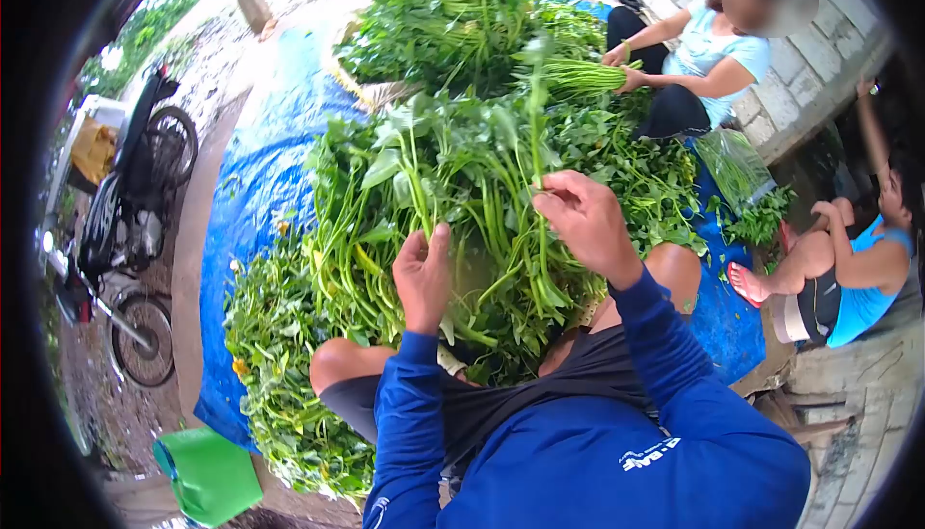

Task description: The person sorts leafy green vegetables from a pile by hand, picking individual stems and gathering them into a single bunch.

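With fingertips of R hand (590, 223), pinching a long upright stem (538, 134), blurred, just R of frame ctr. Pinching w/ L hand (422, 283) too, just L of ctr, prob. on another leafy stem (416, 177); exact contact hard to tell. Sitting at a heap of greens (482, 192), mid-frame, on blue tarp (265, 144), w/ motorbike (125, 201) far L, another person (718, 57) upper R.

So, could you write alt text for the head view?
The left hand and right hand each hold green stems above heaped greens on a blue tarp. Beyond, another person holds a bundle; a motorcycle stands at left.
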Demonstrator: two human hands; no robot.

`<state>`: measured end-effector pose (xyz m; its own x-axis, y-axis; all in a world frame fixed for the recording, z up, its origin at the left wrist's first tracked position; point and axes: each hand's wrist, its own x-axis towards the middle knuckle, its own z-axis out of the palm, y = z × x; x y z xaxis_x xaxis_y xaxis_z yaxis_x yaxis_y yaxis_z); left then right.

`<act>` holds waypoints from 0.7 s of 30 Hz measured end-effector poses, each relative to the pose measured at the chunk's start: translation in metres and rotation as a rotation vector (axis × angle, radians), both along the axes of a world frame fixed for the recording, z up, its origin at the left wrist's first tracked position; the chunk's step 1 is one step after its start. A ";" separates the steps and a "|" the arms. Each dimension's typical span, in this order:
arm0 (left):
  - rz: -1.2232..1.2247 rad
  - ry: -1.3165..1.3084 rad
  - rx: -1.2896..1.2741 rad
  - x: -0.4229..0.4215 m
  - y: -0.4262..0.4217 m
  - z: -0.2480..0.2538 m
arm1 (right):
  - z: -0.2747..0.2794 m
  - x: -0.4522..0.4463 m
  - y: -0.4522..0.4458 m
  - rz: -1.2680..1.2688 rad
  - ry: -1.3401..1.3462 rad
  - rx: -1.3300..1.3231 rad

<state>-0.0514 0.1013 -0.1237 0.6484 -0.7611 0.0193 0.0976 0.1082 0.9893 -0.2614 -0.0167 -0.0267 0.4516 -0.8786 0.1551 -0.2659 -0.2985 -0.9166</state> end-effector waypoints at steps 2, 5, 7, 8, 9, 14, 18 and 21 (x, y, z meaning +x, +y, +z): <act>-0.064 -0.008 -0.065 -0.010 0.001 0.007 | 0.004 0.001 -0.013 -0.009 0.086 -0.081; -0.169 0.009 -0.078 -0.022 0.008 0.019 | 0.008 0.013 -0.015 0.075 0.023 0.189; -0.256 0.009 -0.010 -0.029 0.006 0.019 | 0.001 0.023 -0.019 0.211 0.004 0.273; -0.266 0.006 -0.022 -0.036 0.000 0.009 | -0.007 0.028 -0.025 0.282 0.003 0.290; -0.335 0.030 0.011 -0.035 0.001 0.005 | -0.018 0.030 -0.025 0.344 0.002 0.317; -0.487 0.089 0.155 -0.022 0.003 -0.001 | -0.042 0.040 -0.038 0.379 -0.170 0.477; -0.285 0.074 0.174 0.004 0.012 -0.006 | -0.054 0.014 -0.099 -0.059 -0.199 0.303; -0.195 0.038 0.190 0.021 0.015 -0.003 | -0.096 -0.010 -0.104 -0.094 -0.019 0.312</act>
<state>-0.0305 0.1162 -0.1265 0.4871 -0.8591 -0.1569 0.1354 -0.1031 0.9854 -0.2710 -0.1210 -0.1232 0.3654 -0.9231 -0.1202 -0.2606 0.0225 -0.9652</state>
